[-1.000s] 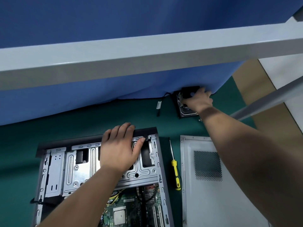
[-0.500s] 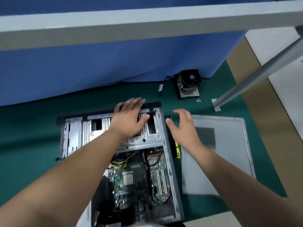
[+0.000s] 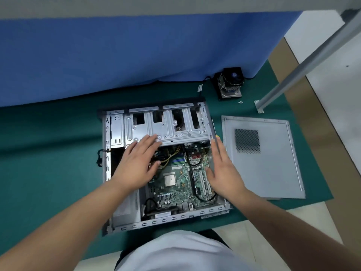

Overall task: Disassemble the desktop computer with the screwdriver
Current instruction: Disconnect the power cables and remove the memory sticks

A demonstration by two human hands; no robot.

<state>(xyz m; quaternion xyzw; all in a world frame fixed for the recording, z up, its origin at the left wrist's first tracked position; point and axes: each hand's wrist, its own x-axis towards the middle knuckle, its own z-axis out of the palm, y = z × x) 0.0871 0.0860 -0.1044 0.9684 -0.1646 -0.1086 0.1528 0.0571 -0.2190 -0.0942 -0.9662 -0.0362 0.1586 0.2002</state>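
Both hands flat and holding nothing over the open grey metal computer case (image 3: 166,169): my right hand (image 3: 224,173) sat nearest the yellow-handled screwdriver (image 3: 214,132), lying lengthwise along the case's right wall, my left hand (image 3: 136,163) farther off.

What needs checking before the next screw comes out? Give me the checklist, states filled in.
1. Side panel off the case: ok, flat on the mat beside it.
2. Cooler out: ok, set by the blue screen.
3. Loose screws clear of the case: ok, beside the cooler.
4. Screwdriver in hand: not ok; it lies between case and panel, left hand and right hand both open.
5. Motherboard cables unplugged: cannot tell.
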